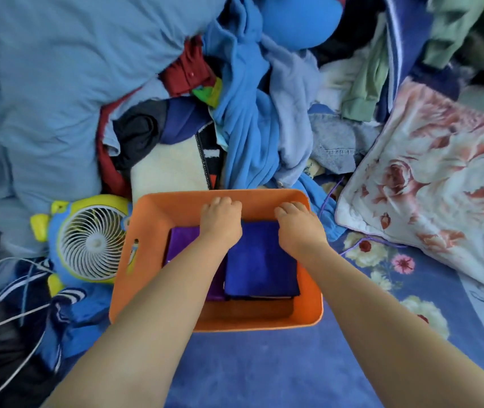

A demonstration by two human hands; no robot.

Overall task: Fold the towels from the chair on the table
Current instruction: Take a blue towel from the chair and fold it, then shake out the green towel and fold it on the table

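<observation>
An orange basket [152, 260] sits in front of me on a blue flowered sheet. Inside it lies a folded dark blue towel [261, 260] on top of a small stack, with a folded purple towel [181, 240] beside it on the left. My left hand [220, 216] and my right hand [296, 222] reach into the basket at the far edge of the blue towel, fingers curled down over that edge. Their fingertips are hidden behind the knuckles, so the grip itself is not visible.
A heap of blue, red and dark clothes [243, 113] lies just beyond the basket. A small blue and yellow fan [93, 242] with white cables stands at its left. A flowered pillow [441, 187] lies at the right, a light blue quilt [43, 83] at upper left.
</observation>
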